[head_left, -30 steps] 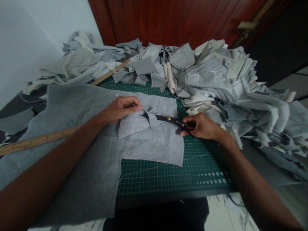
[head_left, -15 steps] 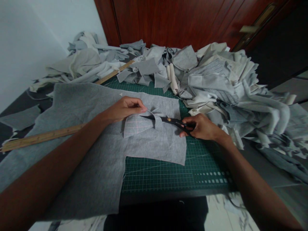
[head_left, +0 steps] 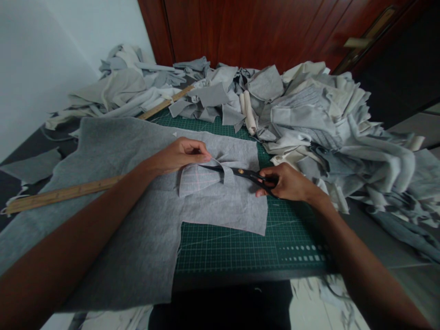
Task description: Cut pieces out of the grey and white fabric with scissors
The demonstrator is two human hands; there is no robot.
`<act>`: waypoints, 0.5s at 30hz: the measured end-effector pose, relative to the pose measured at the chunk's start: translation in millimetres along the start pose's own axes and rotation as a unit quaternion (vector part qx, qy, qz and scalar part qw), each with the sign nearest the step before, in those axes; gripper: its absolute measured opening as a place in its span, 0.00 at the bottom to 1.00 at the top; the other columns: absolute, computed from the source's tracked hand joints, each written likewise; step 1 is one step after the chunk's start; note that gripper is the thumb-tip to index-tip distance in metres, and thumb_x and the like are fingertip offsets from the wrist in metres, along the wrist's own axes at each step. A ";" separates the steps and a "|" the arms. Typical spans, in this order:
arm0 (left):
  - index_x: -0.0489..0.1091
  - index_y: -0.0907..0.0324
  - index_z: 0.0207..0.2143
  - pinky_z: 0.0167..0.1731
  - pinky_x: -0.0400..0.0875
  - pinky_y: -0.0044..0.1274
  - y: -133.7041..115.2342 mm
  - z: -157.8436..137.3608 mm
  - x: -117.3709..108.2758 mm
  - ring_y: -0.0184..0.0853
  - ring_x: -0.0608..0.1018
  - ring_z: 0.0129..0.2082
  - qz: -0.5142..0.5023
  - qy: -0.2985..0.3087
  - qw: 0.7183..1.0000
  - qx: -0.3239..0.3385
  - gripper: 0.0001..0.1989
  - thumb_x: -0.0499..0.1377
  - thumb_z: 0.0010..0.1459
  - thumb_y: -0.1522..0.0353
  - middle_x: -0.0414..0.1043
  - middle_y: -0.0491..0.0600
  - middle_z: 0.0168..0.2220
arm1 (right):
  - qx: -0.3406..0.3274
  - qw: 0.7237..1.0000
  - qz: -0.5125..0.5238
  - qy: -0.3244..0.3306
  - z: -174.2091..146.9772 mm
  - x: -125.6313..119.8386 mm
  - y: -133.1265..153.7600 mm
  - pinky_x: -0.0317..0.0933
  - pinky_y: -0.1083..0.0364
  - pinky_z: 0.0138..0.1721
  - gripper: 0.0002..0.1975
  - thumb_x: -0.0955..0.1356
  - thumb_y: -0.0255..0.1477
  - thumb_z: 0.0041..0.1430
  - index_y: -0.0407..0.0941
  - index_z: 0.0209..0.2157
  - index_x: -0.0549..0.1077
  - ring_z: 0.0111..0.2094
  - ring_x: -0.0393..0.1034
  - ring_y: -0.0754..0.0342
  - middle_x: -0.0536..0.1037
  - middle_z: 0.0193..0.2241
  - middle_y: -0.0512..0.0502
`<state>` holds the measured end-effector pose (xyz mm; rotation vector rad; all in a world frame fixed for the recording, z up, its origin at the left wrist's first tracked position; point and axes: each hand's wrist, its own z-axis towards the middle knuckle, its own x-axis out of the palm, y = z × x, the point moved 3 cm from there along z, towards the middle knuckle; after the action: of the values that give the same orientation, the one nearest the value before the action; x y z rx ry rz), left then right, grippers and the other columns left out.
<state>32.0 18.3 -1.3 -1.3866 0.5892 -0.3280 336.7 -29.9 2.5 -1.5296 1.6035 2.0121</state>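
Note:
My right hand (head_left: 280, 181) is closed round the handles of black scissors (head_left: 241, 172), whose blades point left. They lie along the upper edge of a small grey fabric piece (head_left: 195, 179) marked with faint pink lines. My left hand (head_left: 187, 153) pinches this piece near the blade tips. A narrow cut strip (head_left: 228, 175) curls over the blades and is still joined near my left fingertips. Underneath lies a large grey cloth (head_left: 137, 238), spread flat and reaching past the front edge of the table.
A green cutting mat (head_left: 227, 250) covers part of the table. One wooden ruler (head_left: 68, 194) lies on the cloth under my left forearm; another ruler (head_left: 165, 103) lies farther back. Heaped fabric scraps (head_left: 309, 110) line the back and right. Behind them is a red-brown door (head_left: 240, 32).
The whole view has shifted very slightly. Both hands, the scissors and the fabric piece keep nearly the same positions; the blades seem a little more closed.

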 end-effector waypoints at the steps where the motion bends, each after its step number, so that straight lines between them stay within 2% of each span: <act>1: 0.75 0.62 0.27 0.33 0.65 0.20 -0.3 -0.2 0.1 0.27 0.71 0.29 0.000 0.000 1.000 0.000 0.09 0.68 0.56 0.66 0.72 0.44 0.28 | -0.002 1.000 0.001 0.000 0.8 0.7 0.7 0.46 0.57 0.25 0.20 0.75 0.45 0.54 0.44 0.26 0.69 0.24 0.52 0.60 0.59 0.20 0.57; 15: 0.75 0.61 0.26 0.30 0.68 0.19 -1.5 -0.2 -0.5 0.26 0.72 0.27 0.010 -0.001 1.000 0.014 0.13 0.71 0.52 0.61 0.73 0.44 0.27 | -0.004 0.999 -0.044 0.003 5.0 4.3 9.8 0.48 0.57 0.26 0.19 0.75 0.44 0.52 0.44 0.28 0.71 0.22 0.55 0.60 0.65 0.21 0.56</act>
<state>31.6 18.2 0.3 -1.3525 0.5949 -0.3178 325.4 -32.0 5.0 -1.5803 1.5042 1.9711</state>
